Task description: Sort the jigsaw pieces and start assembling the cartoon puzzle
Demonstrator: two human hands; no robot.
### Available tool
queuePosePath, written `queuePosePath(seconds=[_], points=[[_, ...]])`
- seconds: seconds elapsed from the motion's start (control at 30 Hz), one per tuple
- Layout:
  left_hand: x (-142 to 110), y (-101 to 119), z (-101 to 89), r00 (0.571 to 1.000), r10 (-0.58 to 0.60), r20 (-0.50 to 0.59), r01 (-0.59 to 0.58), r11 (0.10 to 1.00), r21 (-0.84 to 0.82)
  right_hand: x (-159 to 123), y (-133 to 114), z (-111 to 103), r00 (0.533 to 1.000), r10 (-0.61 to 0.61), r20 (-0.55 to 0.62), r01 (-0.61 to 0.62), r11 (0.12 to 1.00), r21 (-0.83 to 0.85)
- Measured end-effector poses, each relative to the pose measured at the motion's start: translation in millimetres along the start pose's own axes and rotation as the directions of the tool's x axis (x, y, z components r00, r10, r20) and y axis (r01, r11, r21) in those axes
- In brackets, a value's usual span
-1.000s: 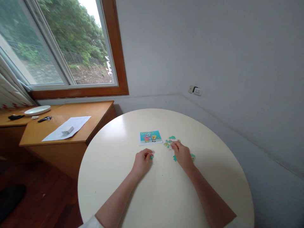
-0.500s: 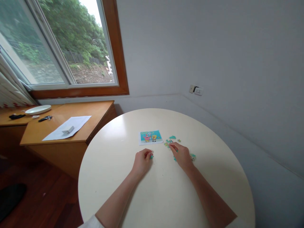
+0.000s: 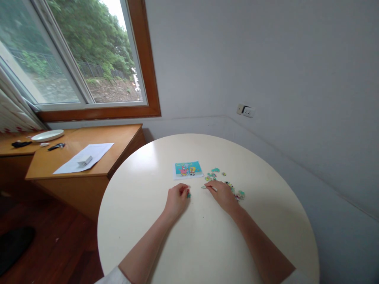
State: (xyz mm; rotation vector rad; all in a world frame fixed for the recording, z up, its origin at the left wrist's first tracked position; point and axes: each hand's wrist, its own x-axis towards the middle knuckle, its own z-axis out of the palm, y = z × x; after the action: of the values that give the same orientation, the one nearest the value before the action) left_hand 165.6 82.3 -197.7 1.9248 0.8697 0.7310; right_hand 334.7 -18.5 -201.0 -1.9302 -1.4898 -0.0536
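Note:
On the round cream table (image 3: pixel 207 244) lies a small cartoon picture card (image 3: pixel 187 169). To its right is a scatter of loose teal puzzle pieces (image 3: pixel 216 173). My left hand (image 3: pixel 177 199) rests on the table below the card, fingers curled, pinching a teal puzzle piece (image 3: pixel 188 194). My right hand (image 3: pixel 221 194) lies just left of the scatter, fingers closed on a pale puzzle piece (image 3: pixel 204 187) at its fingertips. More pieces (image 3: pixel 239 194) show beside that hand's far side.
A wooden desk (image 3: pixel 89 169) stands left of the table under the window, bearing a paper sheet (image 3: pixel 84 157), a white plate (image 3: pixel 47 135) and small dark items. A wall socket (image 3: pixel 246 111) sits on the right wall. Dark wood floor lies below left.
My right hand has drawn left out of the scatter of pieces toward my left hand, carrying a pale piece. My left hand has stayed in place.

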Motion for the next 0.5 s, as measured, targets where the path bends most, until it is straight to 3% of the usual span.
queuePosePath(seconds=[0.3,0.43,0.5], points=[[-2,7,-2.9,0.999,0.01,-0.031,-0.008,0.999,0.054,-1,-2,-1,0.988,-0.132,0.081,0.136,0.99,-0.043],[-2,11,-6.1,0.998,-0.022,-0.053,0.027,0.994,0.104,1,4,-7,0.998,0.011,-0.067,-0.021,0.99,-0.141],[-4,12,-5.1,0.999,0.035,-0.03,-0.029,0.985,0.172,2,6,-9,0.991,0.093,-0.101,-0.113,0.97,-0.213]])
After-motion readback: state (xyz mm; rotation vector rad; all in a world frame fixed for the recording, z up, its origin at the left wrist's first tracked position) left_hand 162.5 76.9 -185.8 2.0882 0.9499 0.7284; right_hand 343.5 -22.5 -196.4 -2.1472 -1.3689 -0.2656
